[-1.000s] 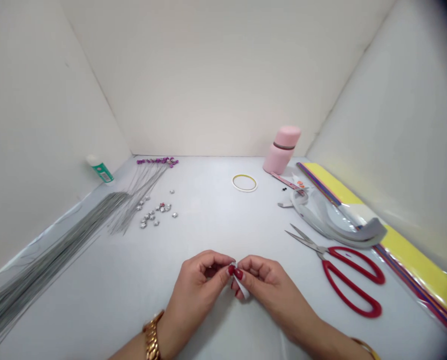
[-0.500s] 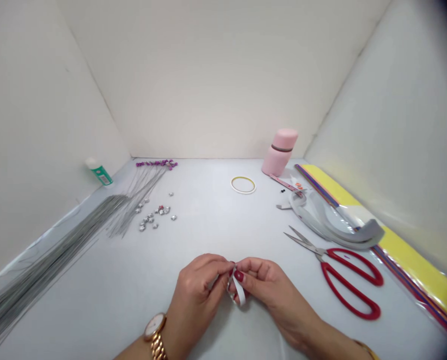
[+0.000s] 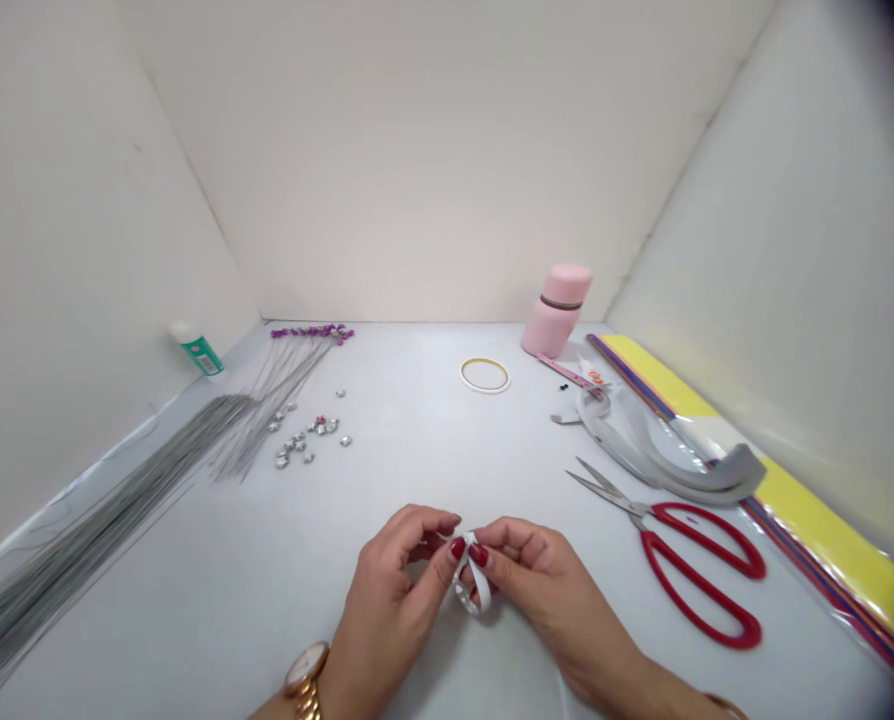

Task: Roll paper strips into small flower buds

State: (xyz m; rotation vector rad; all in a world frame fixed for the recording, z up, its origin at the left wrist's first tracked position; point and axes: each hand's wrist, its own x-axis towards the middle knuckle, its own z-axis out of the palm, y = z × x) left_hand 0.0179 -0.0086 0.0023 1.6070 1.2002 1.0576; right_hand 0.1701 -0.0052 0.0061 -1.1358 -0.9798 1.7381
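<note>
Two bare hands, the left hand point(image 3: 391, 590) and the right hand point(image 3: 544, 590), meet above the white tabletop point(image 3: 417, 450), their fingertips pinching a narrow white paper strip point(image 3: 480, 590) bent into a small loop; shaping that loop looks like the step in hand, and its crossing calls for a steady pinch. Beyond lie red-handled steel scissors point(image 3: 687, 570), curved grey paper strips point(image 3: 664, 450) and a pale pink bottle point(image 3: 556, 310); leftward, small silver star-shaped beads point(image 3: 304, 435) and long grey wires point(image 3: 102, 500) reach towards plain white walls point(image 3: 417, 150)

a narrow white paper strip point(image 3: 480, 584) curls into a small upright loop, its ends gathered and pinched together at the top. the loop's left side shows a silvery, glinting edge point(image 3: 460, 588) (too small to tell just what it is), and its right side is plain and smooth.
</note>
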